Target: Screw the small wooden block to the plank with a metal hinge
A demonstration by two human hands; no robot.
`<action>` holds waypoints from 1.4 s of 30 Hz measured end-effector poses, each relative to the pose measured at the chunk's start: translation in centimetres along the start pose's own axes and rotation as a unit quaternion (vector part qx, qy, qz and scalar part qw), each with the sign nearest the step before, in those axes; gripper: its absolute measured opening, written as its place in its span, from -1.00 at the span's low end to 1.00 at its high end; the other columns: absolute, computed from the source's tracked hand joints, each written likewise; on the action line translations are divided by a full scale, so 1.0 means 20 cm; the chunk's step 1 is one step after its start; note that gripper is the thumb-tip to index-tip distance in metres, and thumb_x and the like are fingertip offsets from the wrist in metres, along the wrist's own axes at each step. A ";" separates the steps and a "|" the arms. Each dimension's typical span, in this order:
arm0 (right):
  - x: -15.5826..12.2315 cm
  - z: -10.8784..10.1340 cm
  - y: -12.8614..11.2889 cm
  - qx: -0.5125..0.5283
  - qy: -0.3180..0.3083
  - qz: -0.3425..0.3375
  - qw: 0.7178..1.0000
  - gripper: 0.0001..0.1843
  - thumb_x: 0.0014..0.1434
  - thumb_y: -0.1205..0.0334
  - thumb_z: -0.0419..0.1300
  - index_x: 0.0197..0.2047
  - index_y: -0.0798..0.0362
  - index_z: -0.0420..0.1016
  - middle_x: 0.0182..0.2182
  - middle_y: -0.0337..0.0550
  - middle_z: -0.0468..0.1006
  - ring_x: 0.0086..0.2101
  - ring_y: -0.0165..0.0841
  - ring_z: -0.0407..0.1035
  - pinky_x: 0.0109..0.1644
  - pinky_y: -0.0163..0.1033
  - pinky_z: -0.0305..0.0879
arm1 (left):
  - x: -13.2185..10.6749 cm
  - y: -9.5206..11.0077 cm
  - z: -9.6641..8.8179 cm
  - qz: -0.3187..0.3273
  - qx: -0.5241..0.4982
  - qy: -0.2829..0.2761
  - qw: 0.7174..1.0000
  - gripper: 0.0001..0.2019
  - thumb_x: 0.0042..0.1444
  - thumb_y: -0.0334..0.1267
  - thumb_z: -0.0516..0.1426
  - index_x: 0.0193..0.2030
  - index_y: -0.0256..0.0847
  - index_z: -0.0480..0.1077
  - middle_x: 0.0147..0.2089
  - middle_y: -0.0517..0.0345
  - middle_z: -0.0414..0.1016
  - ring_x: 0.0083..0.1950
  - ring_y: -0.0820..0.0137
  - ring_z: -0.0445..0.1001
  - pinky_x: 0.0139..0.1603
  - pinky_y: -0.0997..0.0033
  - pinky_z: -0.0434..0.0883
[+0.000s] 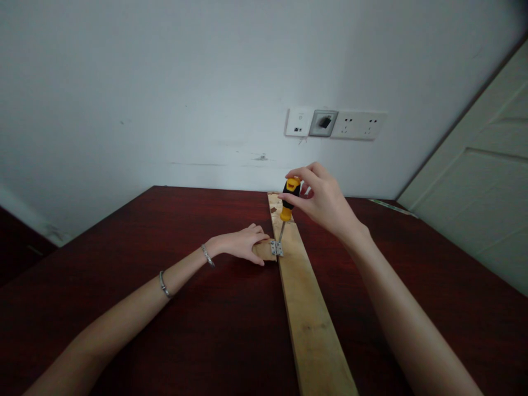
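Currently, the right hand (324,197) grips the screwdriver (291,190) by its yellow-and-black handle, between thumb and fingers; the shaft slants down, its tip at the hinge (280,249); the hinge spans the seam between the block (264,252) and the plank (307,291); the left hand (243,243) grasps the block, thumb and fingers on opposite edges; plank and block lie on the table (185,341).

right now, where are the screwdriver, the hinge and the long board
Screwdriver (286,213): head view, yellow lower end of its handle
Hinge (279,249): head view, its right leaf
Long board (307,300): head view, its upper face
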State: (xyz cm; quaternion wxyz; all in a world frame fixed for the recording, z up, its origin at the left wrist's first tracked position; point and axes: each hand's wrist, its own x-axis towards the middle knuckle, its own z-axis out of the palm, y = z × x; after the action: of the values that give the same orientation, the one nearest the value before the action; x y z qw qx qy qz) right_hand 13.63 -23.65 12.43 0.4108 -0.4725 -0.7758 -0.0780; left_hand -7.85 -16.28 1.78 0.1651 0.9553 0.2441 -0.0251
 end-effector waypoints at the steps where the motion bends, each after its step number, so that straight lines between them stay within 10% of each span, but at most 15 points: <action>1: 0.00 0.00 0.00 0.002 0.000 -0.001 1.000 -0.64 0.15 0.08 0.27 -0.04 0.08 0.48 -0.18 -0.07 0.41 -0.39 -0.39 0.36 -0.20 -0.13 0.42 | 0.00 0.00 0.00 0.001 -0.001 0.001 1.000 -0.24 0.00 0.12 0.25 0.27 -0.25 0.24 0.06 -0.03 0.24 0.09 0.20 0.19 0.18 0.26 0.22; 8: 0.00 -0.02 -0.01 0.013 -0.037 -0.030 0.999 -0.55 0.15 0.35 0.15 0.13 0.07 0.39 -0.09 -0.05 0.48 -0.19 -0.27 0.41 -0.23 -0.20 0.40 | 0.00 -0.01 0.01 0.003 -0.007 0.001 1.000 -0.25 0.00 0.13 0.24 0.27 -0.22 0.23 0.04 -0.01 0.24 0.08 0.22 0.19 0.16 0.28 0.23; 14: -0.01 -0.01 -0.02 -0.028 -0.031 -0.006 0.999 -0.62 0.17 0.07 0.23 0.03 0.03 0.48 -0.07 -0.02 0.38 -0.28 -0.31 0.38 -0.19 -0.13 0.41 | 0.00 0.00 0.00 -0.002 0.000 0.000 1.000 -0.25 -0.01 0.11 0.25 0.26 -0.24 0.25 0.04 -0.03 0.25 0.08 0.20 0.19 0.17 0.26 0.22; 22: 0.00 -0.02 -0.02 -0.030 -0.041 -0.005 0.999 -0.50 0.15 0.29 0.14 0.17 0.13 0.38 -0.02 0.03 0.45 -0.17 -0.21 0.40 -0.17 -0.12 0.40 | 0.00 0.01 -0.01 -0.007 -0.008 -0.005 1.000 -0.23 -0.01 0.14 0.23 0.27 -0.24 0.24 0.06 -0.02 0.24 0.09 0.21 0.18 0.18 0.26 0.22; 42: 0.00 -0.03 -0.01 -0.028 -0.028 -0.020 0.999 -0.69 0.20 0.11 0.19 -0.04 0.07 0.50 -0.19 -0.03 0.46 -0.33 -0.30 0.37 -0.20 -0.15 0.36 | 0.00 0.01 -0.01 -0.003 0.002 -0.002 1.000 -0.26 0.00 0.14 0.23 0.25 -0.23 0.26 0.06 -0.04 0.25 0.08 0.19 0.19 0.18 0.23 0.21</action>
State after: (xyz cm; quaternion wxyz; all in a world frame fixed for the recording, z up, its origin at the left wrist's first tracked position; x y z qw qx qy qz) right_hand 13.81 -24.11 12.94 0.3740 -0.4701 -0.7937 -0.0953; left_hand -7.83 -16.36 1.95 0.1637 0.9547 0.2469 -0.0277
